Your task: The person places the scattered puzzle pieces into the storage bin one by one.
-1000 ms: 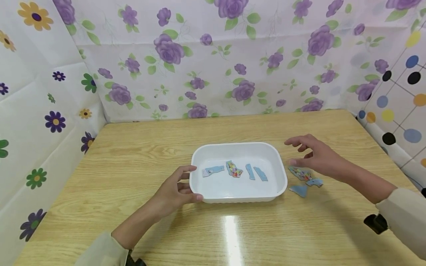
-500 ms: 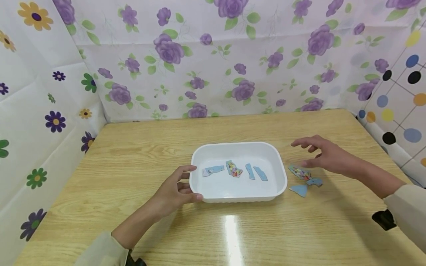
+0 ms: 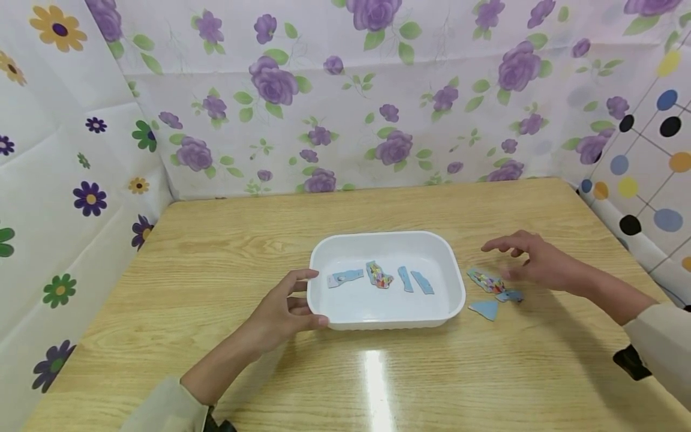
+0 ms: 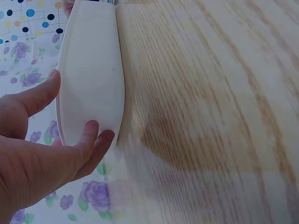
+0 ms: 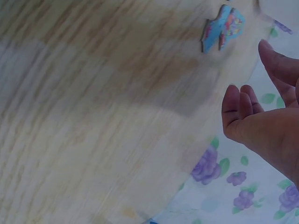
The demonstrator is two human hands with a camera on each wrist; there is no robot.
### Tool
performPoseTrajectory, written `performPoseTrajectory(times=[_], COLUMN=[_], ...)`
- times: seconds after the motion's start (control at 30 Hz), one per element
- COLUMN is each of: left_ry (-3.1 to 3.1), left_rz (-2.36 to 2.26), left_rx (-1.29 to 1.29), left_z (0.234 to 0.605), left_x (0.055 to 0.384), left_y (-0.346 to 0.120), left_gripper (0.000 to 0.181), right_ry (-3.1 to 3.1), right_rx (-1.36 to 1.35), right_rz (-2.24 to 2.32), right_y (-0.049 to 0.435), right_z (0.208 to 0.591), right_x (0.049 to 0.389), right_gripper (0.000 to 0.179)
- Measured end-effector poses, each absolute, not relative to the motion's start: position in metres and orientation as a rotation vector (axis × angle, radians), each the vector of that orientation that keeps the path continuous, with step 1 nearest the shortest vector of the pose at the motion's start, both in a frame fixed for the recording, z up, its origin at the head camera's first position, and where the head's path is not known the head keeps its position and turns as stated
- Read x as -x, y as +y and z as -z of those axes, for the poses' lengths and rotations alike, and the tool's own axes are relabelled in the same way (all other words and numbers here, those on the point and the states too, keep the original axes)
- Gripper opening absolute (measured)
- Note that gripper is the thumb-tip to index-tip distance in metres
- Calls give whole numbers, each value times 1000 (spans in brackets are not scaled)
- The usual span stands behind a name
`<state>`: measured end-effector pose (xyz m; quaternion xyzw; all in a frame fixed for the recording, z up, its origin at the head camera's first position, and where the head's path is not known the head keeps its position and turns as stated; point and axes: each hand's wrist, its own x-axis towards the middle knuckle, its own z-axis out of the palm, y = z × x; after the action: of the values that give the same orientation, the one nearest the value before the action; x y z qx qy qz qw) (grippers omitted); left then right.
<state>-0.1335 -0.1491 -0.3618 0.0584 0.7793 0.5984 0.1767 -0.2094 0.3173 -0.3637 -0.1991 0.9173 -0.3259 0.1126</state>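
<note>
My left hand (image 3: 281,309) grips the tray (image 3: 388,318) by its left end. My right hand (image 3: 540,263), thumb and fingers apart (loosely bent), hovers just beside three pieces (image 3: 487,281) on the table (image 3: 243,246); four others (image 3: 380,276) lie in the tray.

The head view is bright and evenly lit, seemingly from above, with one hard white streak of glare (image 3: 379,390) on the near part of the table (image 3: 243,240). A soft shadow (image 3: 588,354) spreads on the near side of the right arm, and a fainter one lies beside the left arm. The right hand (image 3: 531,261) is slightly smeared at the thumb. Both wrist views are dimmer and cooler: the left one shows pale reflections on the wood; in the right one, broad shadow dulls the grain, the puzzle pieces (image 5: 222,28) look soft, and the table edge bends.
</note>
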Motion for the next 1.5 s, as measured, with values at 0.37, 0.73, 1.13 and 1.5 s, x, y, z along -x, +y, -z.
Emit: performPoseTrajectory(times=[0.37, 0.73, 1.13, 1.5], left_ry=[2217, 2215, 2213, 2223], left_rz=[-1689, -1692, -1702, -1692], left_rx=[-161, -174, -170, -156], left_z=[363, 363, 362, 363], left_x=[133, 133, 133, 134], left_y=[-149, -149, -148, -148], left_gripper=[85, 84, 84, 85], right_ry=[2672, 2838, 2809, 2810], right_rx=[684, 808, 613, 579], right_rz=[1013, 904, 1030, 1081], right_y=[320, 306, 304, 304], right_z=[384, 401, 401, 404], right_x=[208, 212, 208, 206], right_gripper=[52, 52, 40, 34])
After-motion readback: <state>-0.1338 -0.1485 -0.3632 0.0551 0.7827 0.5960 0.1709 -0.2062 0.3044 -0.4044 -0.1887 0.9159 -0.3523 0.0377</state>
